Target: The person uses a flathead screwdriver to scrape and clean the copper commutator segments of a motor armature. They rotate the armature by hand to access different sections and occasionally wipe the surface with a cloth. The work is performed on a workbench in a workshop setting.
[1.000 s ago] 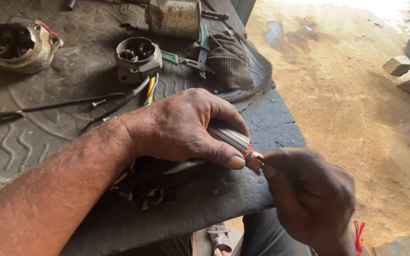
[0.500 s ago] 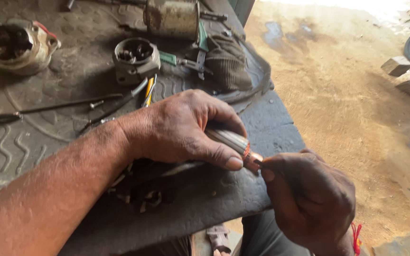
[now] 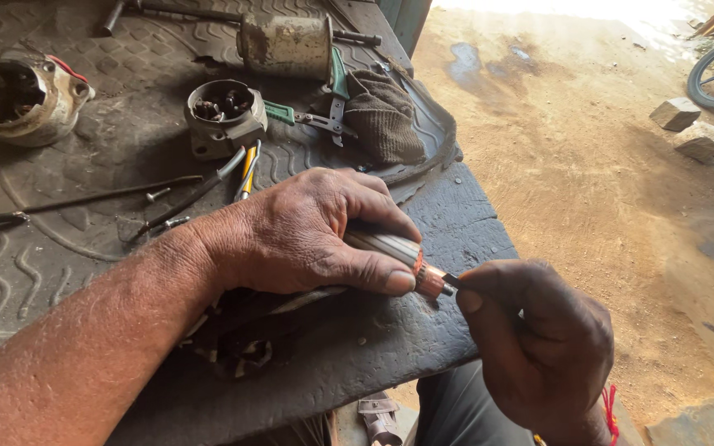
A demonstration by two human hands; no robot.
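Left hand wrapping closed around armature, thumb pressing near copper end. Right hand pinching narrow at shaft tip, at 3 o'clock of left. Armature poking out of left fist toward 4 o'clock, over bench edge. Judging: steel core stiff, fairly heavy, greasy; copper scratch-prone, so gripping at core. Housing sitting at 11 o'clock, well apart.
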